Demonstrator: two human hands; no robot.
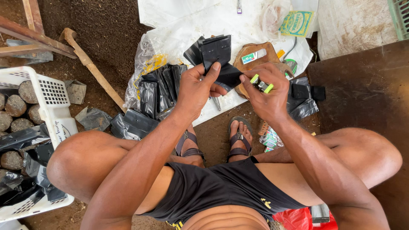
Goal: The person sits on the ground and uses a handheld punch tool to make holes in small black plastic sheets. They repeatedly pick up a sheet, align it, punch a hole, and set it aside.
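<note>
My left hand (197, 88) grips a stack of black plastic bags (216, 55), thumb pressed on top, held above the ground between my knees. My right hand (266, 91) holds a small stapler with lime-green ends (261, 85) against the lower edge of the same bags. A pile of more black plastic bags (158, 88) lies on a clear plastic sheet just left of my left hand. My sandalled feet (238, 138) rest on the soil below the hands.
A white crate (53, 100) with soil-filled black bags stands at the left. A wooden stick (91, 68) lies on the soil. White sacks (221, 19), a wooden block (260, 53), a packet and loose bags (304, 98) lie ahead. A dark board (366, 93) lies at right.
</note>
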